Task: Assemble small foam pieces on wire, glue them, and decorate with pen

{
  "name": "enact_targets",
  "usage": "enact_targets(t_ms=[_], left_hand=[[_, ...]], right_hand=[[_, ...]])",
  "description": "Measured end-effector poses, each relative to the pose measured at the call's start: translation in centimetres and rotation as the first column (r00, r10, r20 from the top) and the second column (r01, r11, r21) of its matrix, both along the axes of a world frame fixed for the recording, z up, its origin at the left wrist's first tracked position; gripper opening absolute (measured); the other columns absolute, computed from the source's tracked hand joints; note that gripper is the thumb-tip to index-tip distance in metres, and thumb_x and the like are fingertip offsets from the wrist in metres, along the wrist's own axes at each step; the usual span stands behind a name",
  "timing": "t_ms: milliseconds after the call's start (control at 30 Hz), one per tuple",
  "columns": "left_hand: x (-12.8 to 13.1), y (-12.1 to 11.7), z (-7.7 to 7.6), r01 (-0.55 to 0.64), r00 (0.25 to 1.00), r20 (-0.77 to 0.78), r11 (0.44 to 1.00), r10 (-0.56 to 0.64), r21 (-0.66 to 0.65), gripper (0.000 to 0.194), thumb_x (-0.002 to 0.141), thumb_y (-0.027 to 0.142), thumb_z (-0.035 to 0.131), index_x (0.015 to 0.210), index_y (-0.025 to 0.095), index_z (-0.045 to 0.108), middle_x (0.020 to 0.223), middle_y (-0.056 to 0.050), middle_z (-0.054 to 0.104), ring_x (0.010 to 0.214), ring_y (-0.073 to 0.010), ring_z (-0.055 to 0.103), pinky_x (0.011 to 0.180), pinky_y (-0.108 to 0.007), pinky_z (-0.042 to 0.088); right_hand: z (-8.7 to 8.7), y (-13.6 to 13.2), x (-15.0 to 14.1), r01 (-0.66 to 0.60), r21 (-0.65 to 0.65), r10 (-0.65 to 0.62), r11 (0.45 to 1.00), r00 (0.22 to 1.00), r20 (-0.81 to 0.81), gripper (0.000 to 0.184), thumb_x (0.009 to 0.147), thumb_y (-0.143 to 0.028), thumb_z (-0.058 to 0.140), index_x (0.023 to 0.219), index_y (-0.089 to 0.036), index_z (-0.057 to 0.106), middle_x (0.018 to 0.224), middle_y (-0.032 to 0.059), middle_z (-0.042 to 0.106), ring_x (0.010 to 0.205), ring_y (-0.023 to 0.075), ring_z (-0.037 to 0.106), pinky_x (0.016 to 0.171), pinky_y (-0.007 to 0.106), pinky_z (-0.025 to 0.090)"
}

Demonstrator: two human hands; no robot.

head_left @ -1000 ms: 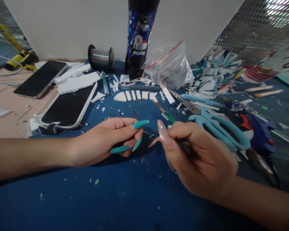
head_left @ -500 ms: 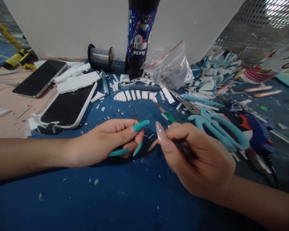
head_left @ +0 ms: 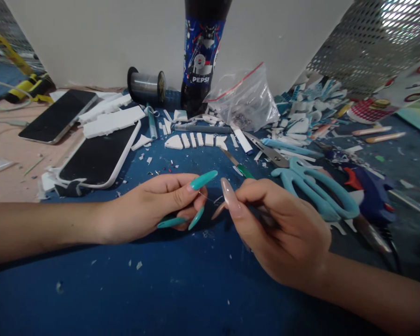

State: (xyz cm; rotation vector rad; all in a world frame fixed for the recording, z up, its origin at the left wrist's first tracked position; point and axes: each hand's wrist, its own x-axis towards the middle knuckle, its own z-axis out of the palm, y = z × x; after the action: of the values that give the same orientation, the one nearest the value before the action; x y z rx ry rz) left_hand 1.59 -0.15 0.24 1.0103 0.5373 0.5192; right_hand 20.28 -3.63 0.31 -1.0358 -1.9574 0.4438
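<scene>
A thin thread (head_left: 207,198), fine as fishing line, spans the small gap between my two hands. My left hand (head_left: 164,200), with long turquoise nails, pinches one end between thumb and index finger. On the other side my right hand (head_left: 283,228), with long pinkish nails, is closed in a pinch on the thread; its fingertips are partly hidden behind the thumb. Beyond the hands lie white foam pieces (head_left: 174,142) set in a row like a fish, with a pointed head and a forked tail. A green-handled blade (head_left: 244,171) lies just behind my right hand.
Light-blue scissors (head_left: 318,186) and a dark blue glue gun (head_left: 371,196) lie at the right. At the back stand a Pepsi bottle (head_left: 201,56), a spool of line (head_left: 146,86) and a zip bag (head_left: 247,100). Two phones (head_left: 59,114) lie left, foam scraps (head_left: 311,107) right.
My right hand has shifted slightly left, towards my left hand, and the thread between them slopes a little more. My left hand is almost still, keeping its pinch.
</scene>
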Motion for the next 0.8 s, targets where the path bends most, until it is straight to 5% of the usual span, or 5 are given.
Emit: enact_targets(t_ms=[367,800], left_hand=[[-0.16,-0.05,-0.57,-0.009,1.000,0.002,0.998,0.009,0.066,0.034,0.090,0.044,0.052,0.070,0.017,0.049,0.060,0.004,0.040,0.056,-0.0092,0.035,0.054,-0.023,0.030],[-0.01,-0.33,-0.70,-0.088,0.989,-0.099,0.982,0.105,0.165,0.033,0.095,0.038,0.044,0.070,0.016,0.047,0.060,0.005,0.037,0.053,-0.0070,0.030,0.048,-0.021,0.024]], right_hand=[[0.18,0.48,-0.08,-0.034,-0.087,0.033,0.996,0.999,-0.015,0.017,0.088,-0.012,0.052,0.073,-0.019,0.048,0.053,-0.0073,0.042,0.040,0.0032,0.036,0.042,0.019,0.035],[0.30,0.50,-0.20,0.001,-0.159,-0.002,0.987,1.000,-0.007,0.019,0.089,-0.016,0.051,0.070,-0.019,0.048,0.049,-0.0076,0.043,0.040,0.0041,0.041,0.045,0.019,0.037]])
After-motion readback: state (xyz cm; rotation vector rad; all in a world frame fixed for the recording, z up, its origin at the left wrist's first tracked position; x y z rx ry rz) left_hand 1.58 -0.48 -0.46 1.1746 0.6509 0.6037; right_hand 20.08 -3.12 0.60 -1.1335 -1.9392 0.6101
